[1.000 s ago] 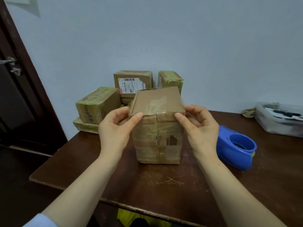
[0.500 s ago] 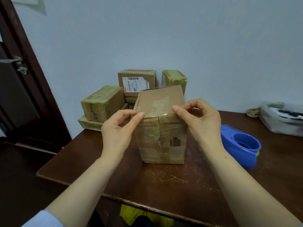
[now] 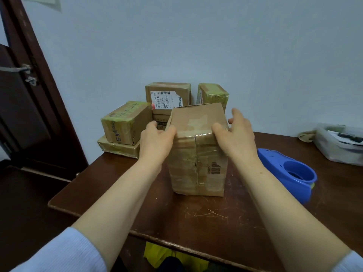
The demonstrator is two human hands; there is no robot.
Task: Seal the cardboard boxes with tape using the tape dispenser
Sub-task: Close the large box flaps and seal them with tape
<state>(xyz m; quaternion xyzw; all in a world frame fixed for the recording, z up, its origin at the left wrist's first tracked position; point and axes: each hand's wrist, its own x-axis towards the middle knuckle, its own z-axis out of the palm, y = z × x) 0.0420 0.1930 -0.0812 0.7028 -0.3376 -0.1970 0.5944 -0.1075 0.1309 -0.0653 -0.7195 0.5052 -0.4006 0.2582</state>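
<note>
A tall cardboard box (image 3: pixel 198 163), wrapped in old clear tape with a barcode on its front, stands upright in the middle of the dark wooden table (image 3: pixel 206 218). Its top flap (image 3: pixel 198 118) is folded nearly flat. My left hand (image 3: pixel 155 138) grips the box's upper left corner, thumb on the top front edge. My right hand (image 3: pixel 235 134) holds the upper right corner, thumb pressing the top edge, fingers spread behind. The blue tape dispenser (image 3: pixel 288 171) lies on the table to the right of the box, apart from both hands.
Several taped boxes (image 3: pixel 127 122) are stacked against the wall behind the tall box. A clear plastic container (image 3: pixel 341 146) sits at the far right. A dark door (image 3: pixel 25 95) stands at the left. Something yellow (image 3: pixel 163 254) lies under the table's near edge.
The top flap has gone from raised to nearly flat. Both thumbs slid outward from the middle seam towards the box's top corners. The view shifted slightly.
</note>
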